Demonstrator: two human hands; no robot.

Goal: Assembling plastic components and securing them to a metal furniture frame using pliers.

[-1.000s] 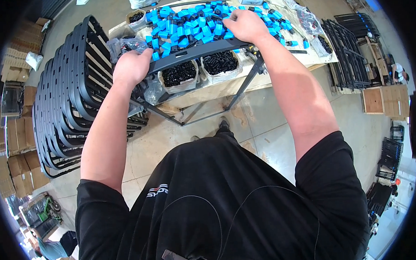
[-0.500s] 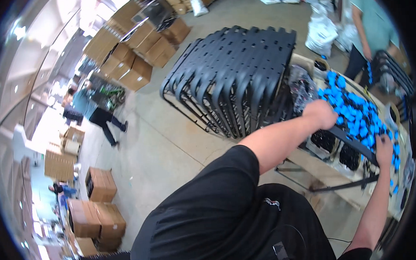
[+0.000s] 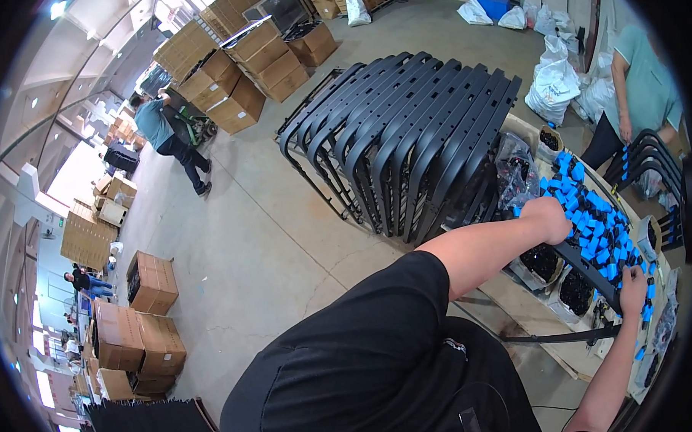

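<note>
Over the workbench, a black frame bar (image 3: 588, 271) slants between my hands. My left hand (image 3: 548, 220) is closed round its upper end, fingers curled out of sight underneath. At the lower end my right hand (image 3: 633, 291) has its fingers pressed together beside the bar; whether they pinch a small part is too small to see. A thin black leg (image 3: 556, 336) runs left from near that end, past the bench edge. Just beyond the bar lies a heap of small blue and black pieces (image 3: 590, 221). Containers of small black parts (image 3: 574, 293) sit on the near side.
A large stack of black metal frames (image 3: 404, 138) stands left of the bench (image 3: 568, 353). A clear plastic bag (image 3: 516, 168) lies by the heap. One person (image 3: 646, 76) handles black frames at far right; another (image 3: 164, 131) is beside a green cart. Cardboard boxes (image 3: 164, 344) stand left.
The view has shifted, so the scene sits lower on the right. Both hands stay at the bar's ends. The person at the left has stepped toward the cart and boxes.
</note>
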